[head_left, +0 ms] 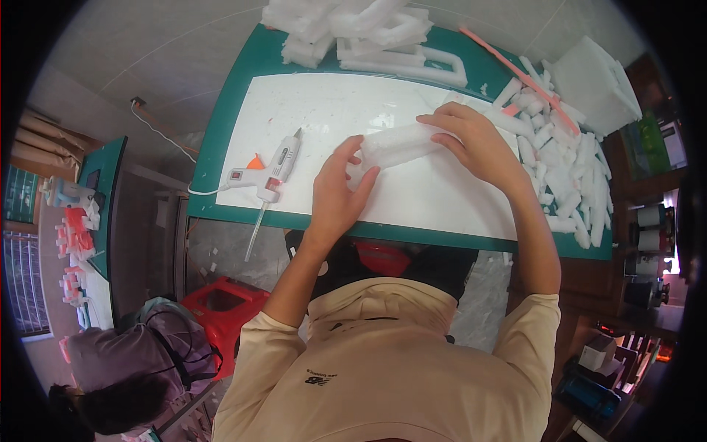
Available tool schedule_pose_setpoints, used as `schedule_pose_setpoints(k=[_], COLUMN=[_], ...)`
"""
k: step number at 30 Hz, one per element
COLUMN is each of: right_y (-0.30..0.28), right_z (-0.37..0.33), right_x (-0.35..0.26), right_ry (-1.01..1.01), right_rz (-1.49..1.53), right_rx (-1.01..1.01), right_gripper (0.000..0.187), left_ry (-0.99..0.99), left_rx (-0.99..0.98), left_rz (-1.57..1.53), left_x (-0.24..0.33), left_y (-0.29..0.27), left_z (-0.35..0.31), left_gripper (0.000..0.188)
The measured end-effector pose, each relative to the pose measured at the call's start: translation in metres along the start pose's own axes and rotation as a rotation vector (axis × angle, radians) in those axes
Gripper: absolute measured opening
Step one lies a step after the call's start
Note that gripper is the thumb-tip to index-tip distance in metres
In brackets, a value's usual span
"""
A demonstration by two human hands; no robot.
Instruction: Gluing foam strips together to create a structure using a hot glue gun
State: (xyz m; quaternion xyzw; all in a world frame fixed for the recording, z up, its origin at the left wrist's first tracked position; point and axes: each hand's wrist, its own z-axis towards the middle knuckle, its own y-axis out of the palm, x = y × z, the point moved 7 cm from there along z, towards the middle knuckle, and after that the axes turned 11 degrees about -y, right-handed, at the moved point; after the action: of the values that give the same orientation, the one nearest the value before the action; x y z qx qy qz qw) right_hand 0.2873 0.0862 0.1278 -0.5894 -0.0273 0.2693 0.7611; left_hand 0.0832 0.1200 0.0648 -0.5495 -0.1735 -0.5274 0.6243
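A white foam piece (403, 146), long and block-like, is held between my two hands just over the white sheet (287, 96). My left hand (342, 180) grips its left end, thumb below and fingers curled around the edge. At the other end, my right hand (471, 140) has its thumb and fingers closed on the foam from the upper right. Left of my left hand lies a white glue gun (274, 171) on its side, a clear glue stick (255, 232) poking out past the table edge. Something small and orange (255, 162) sits beside the gun.
The green tabletop (228, 110) borders the sheet. White foam offcuts (563, 166) heap on the right beside a large foam block (593, 85) and a pink strip (523, 77). White foam frames (401, 62) stack at the back. Lower left are a red stool (221, 298) and another person (132, 353).
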Motion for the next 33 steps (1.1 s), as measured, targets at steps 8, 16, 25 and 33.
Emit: schedule_pose_setpoints(k=[8, 16, 25, 33], right_y=[0.0, -0.028, 0.001, 0.018], right_z=[0.001, -0.01, -0.064, -0.064], right_x=[0.0, 0.021, 0.11, 0.109], right_ry=[0.002, 0.027, 0.582, 0.673], right_rz=[0.008, 0.179, 0.775, 0.961], right_rx=[0.005, 0.3, 0.447, 0.423], right_gripper=[0.031, 0.024, 0.041, 0.037], left_ry=[-0.33, -0.361, -0.405, -0.408], left_rx=[0.075, 0.074, 0.053, 0.053], left_rz=[-0.188, -0.221, -0.2, -0.21], left_x=[-0.005, -0.011, -0.007, -0.01], left_y=[-0.003, -0.002, -0.002, -0.002], left_z=[0.022, 0.024, 0.025, 0.026], left_gripper=[0.036, 0.037, 0.038, 0.038])
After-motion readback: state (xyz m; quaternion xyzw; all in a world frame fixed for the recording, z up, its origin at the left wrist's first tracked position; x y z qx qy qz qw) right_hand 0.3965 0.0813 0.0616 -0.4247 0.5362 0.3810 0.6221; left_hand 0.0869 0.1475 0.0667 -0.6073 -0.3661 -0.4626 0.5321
